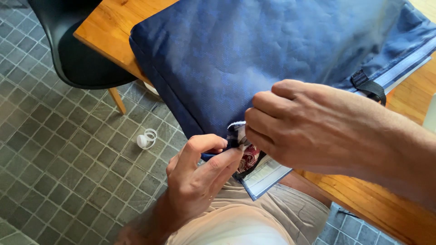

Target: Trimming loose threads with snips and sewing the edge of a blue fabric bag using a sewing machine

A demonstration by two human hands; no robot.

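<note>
I see the large dark blue non-woven fabric bag [254, 59] lying flat on the honey-coloured wooden table [109, 27], its lower corner hanging over the table edge toward my lap. My left hand [200, 177] comes up from below, thumb and forefinger pressed together on the blue corner edge of the bag. My right hand [309, 131] reaches in from the right, fingers curled and closed tight, pinching a small patterned cloth piece with dark red and white print [245, 152] right at that same corner. Both hands nearly touching each other there. Cannot tell whether the cloth piece is inside the bag or just against it. A pale strip along the bag's edge [268, 174] shows just under the right hand. Black strap [370, 86] sits on the bag's right side. Black plastic chair [72, 50] stands left of the table; small white plastic cap [146, 138] lies on the grey tiled floor [59, 154].
</note>
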